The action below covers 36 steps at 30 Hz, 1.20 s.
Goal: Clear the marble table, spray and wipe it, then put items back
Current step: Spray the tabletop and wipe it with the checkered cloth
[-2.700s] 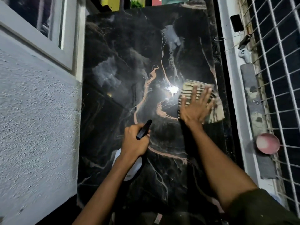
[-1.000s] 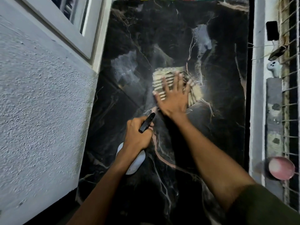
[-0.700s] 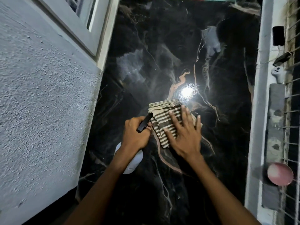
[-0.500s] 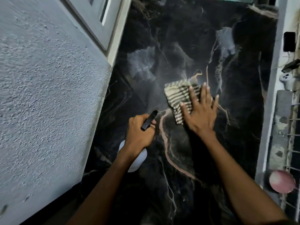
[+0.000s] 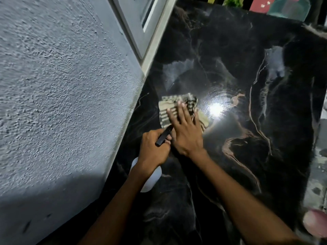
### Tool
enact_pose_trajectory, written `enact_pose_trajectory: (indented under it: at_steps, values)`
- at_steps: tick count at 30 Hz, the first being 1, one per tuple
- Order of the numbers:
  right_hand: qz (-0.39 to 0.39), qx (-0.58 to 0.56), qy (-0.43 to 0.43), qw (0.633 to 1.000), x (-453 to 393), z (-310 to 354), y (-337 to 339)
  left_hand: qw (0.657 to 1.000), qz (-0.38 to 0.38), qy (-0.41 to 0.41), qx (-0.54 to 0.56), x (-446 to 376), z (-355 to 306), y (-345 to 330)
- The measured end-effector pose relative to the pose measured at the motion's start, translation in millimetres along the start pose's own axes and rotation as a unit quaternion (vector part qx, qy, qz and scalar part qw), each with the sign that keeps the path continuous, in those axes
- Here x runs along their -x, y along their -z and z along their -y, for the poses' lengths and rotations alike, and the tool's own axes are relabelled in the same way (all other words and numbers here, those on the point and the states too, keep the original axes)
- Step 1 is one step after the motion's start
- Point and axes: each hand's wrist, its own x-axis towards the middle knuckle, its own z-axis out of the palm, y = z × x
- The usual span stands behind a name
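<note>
Having slid leftward, our flat, spread right hand (image 5: 185,131) is pressing the striped cloth (image 5: 169,110) onto the marble table (image 5: 247,121) beside our left hand (image 5: 154,149), which is gripping the spray bottle (image 5: 150,177).

Setting: domestic interior, narrow nook. Evidence: 1 black marble table (image 5: 247,76) with pale veins, wedged against 1 rough grey plastered wall (image 5: 62,94); 1 white-framed window (image 5: 146,23) above it; coloured household items (image 5: 283,6) at the far end.
</note>
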Motion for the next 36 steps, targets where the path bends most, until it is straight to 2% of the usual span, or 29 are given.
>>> enact_pose_trajectory:
  at_steps: [3, 7, 12, 15, 18, 24, 27, 31, 36]
  values:
    - [0.005, 0.010, 0.048, 0.999, 23.9, 0.4, -9.4, 1.000, 0.005, -0.014, -0.004, -8.7, -2.3, 0.9]
    - [0.018, 0.035, 0.063, 0.997, -18.0, -21.7, 6.0, 1.000, 0.006, -0.024, 0.001, -16.7, -3.3, 4.8]
    - [0.027, 0.021, -0.045, 0.998, -146.2, -57.8, 47.4, 1.000, 0.001, 0.001, 0.012, -18.0, 2.1, 18.6]
    - [0.039, 0.020, -0.086, 0.995, -192.3, -53.9, 56.6, 1.000, -0.008, 0.010, 0.019, -15.5, 9.0, 30.9]
    - [0.049, 0.017, -0.085, 0.995, -181.6, -27.3, 50.7, 1.000, -0.011, 0.026, 0.012, -17.3, 14.3, 40.3]
    - [0.054, 0.006, 0.085, 0.995, -45.8, 40.4, 7.4, 0.999, -0.035, -0.008, -0.010, -29.4, 10.1, 48.7]
    - [0.044, -0.011, 0.134, 0.990, -7.7, 40.5, -5.4, 0.999, -0.034, -0.016, -0.023, -33.0, 11.0, 50.0]
    - [0.035, 0.025, 0.144, 0.989, -48.8, 17.3, 9.3, 0.999, -0.027, -0.011, -0.017, -33.3, 13.5, 49.4]
    - [0.035, 0.036, 0.028, 0.998, -146.6, 7.8, 33.8, 0.999, -0.021, 0.027, 0.016, -24.6, 18.4, 50.7]
